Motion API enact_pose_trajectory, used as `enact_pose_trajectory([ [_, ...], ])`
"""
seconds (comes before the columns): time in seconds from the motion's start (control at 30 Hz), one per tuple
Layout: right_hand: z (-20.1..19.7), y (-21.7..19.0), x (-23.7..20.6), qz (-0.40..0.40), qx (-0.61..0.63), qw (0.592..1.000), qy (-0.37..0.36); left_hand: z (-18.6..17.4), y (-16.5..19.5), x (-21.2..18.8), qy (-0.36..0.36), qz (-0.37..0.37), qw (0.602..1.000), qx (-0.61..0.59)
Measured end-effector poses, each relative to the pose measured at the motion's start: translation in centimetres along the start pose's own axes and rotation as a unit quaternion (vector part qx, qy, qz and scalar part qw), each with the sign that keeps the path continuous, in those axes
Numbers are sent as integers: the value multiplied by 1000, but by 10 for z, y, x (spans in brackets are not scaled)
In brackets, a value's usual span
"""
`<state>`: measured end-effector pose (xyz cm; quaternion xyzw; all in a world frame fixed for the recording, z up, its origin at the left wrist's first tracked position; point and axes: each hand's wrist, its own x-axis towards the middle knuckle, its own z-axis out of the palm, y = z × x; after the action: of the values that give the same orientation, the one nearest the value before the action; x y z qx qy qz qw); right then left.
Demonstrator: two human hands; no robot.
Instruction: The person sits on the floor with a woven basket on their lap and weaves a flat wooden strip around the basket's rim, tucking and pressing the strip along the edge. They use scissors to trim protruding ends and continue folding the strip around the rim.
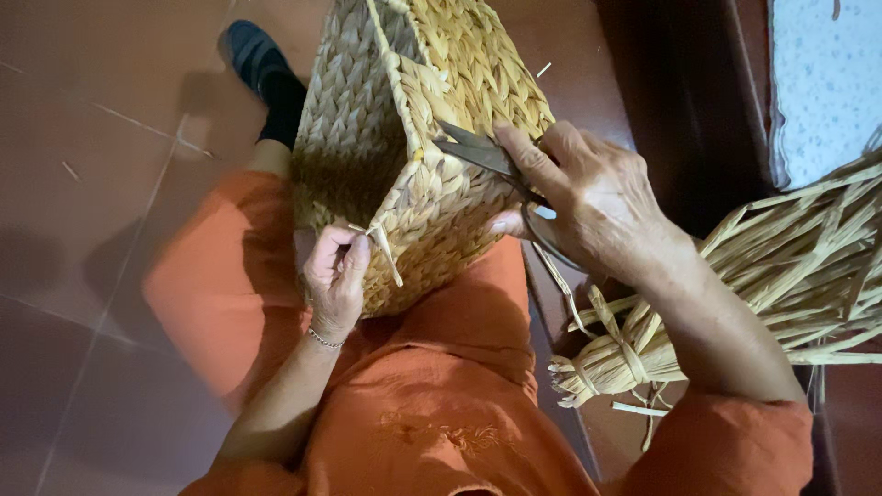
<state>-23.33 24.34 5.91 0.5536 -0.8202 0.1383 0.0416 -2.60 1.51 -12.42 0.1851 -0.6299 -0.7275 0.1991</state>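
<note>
Floor: reddish-brown tiles, filling the left half of the view, with a few straw scraps lying on it.
Lap: orange trousers and orange top of the seated person; it carries the basket.
Basket: woven of pale straw, box-shaped, tipped on edge on the lap, its lower corner pointing toward the person.
Straw bundle: tied loose stalks lying at the right, beside the right forearm, well apart from the basket.
Right hand: its grip is closed round the scissors' handles, fingers resting against the basket's right wall.
Left hand: at the basket's lower corner, its grip pinched on the loose strand.
Scissors: dark metal, blades lying against the basket's wall near its corner edge.
Loose strand: a short straw end sticking out from the basket's lower corner.
Bracelet: thin chain on the left wrist.
</note>
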Motion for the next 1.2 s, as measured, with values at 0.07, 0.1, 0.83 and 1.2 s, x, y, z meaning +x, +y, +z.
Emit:
enact_pose_trajectory([
  [0.07, 2, 5, 1, -3, 17, 1000, -10, -1, -2, -1, -4, 3, 1000, 8],
  [0.1, 4, 7, 1, -11, 0, 1000, -11, -2, -2, -1, -6, 6, 1000, 11],
  [0.83, 20, 1, -22, -4, -16, 1000, 4, 64, 160, 136, -276, 396, 760, 435],
  [1.2, 7, 3, -14, 1, -22, 1000, -5, 76, 165, 164, -357, 312, 785, 398],
])
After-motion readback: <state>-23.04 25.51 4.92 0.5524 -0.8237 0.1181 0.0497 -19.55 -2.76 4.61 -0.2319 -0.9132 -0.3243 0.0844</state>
